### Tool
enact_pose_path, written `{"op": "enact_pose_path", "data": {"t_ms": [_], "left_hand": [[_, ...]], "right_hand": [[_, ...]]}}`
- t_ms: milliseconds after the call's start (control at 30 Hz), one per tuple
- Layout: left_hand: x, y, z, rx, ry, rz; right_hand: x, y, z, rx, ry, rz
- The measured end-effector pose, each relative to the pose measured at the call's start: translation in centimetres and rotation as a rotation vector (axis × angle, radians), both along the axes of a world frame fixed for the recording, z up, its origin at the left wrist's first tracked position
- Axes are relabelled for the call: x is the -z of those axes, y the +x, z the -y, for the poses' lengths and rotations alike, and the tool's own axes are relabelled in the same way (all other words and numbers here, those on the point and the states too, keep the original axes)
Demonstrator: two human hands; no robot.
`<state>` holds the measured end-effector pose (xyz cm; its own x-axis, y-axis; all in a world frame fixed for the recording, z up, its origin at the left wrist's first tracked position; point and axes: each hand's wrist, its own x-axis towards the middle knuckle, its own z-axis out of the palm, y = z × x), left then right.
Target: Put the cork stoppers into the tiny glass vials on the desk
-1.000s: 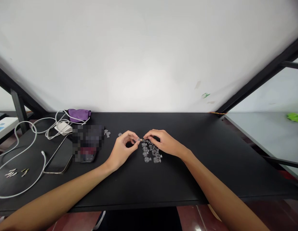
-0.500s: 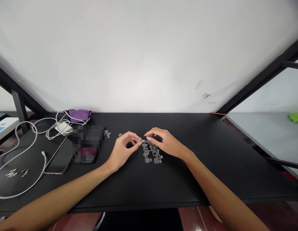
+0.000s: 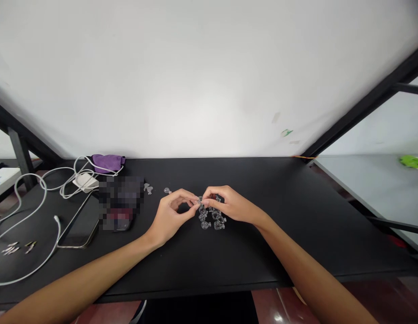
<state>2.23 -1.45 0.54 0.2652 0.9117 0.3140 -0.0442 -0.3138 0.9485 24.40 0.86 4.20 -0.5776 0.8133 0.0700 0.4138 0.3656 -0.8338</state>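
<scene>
A cluster of several small clear plastic pieces (image 3: 212,218) lies on the black table (image 3: 229,252). My left hand (image 3: 170,215) and my right hand (image 3: 229,204) meet just above the cluster's far edge. The thumb and forefinger of each hand are pinched on one tiny clear piece (image 3: 199,200) held between them. Two more clear pieces (image 3: 148,188) and a single one (image 3: 166,191) lie apart to the left.
A phone (image 3: 79,225) lies face up at the left beside a blurred dark object (image 3: 121,200). A white charger with its cable (image 3: 82,180), a purple cloth (image 3: 107,161) and small metal tips (image 3: 16,247) sit further left. A grey table (image 3: 374,184) stands at the right.
My hands have drawn closer together, the fingertips now touching on the small clear piece. The view has shifted slightly to the right.
</scene>
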Motion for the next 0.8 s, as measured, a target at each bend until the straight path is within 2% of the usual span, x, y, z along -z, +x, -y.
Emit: {"op": "enact_pose_path", "data": {"t_ms": [100, 200, 300, 400, 567, 800], "left_hand": [[0.1, -0.2, -0.2, -0.029, 0.005, 0.010], [0.2, -0.5, -0.4, -0.057, 0.033, -0.022], [0.3, -0.6, -0.4, -0.040, 0.099, -0.157], [0.2, -0.5, 0.1, 0.031, 0.226, -0.290], [0.1, -0.3, 0.7, 0.226, 0.505, -0.392], [-0.2, -0.4, 0.8, 0.392, 0.595, -0.556]], "right_hand": [[-0.3, 1.3, -0.4, 0.009, 0.033, 0.022], [-0.4, 4.0, -1.2, 0.128, 0.104, 0.103], [-0.3, 7.2, -2.1, 0.173, 0.150, 0.207], [-0.1, 9.1, -2.5, 0.144, 0.078, 0.264], [-0.1, 9.1, -2.4, 0.097, 0.004, 0.264], [0.0, 8.3, -2.3, 0.069, -0.005, 0.247]]}}
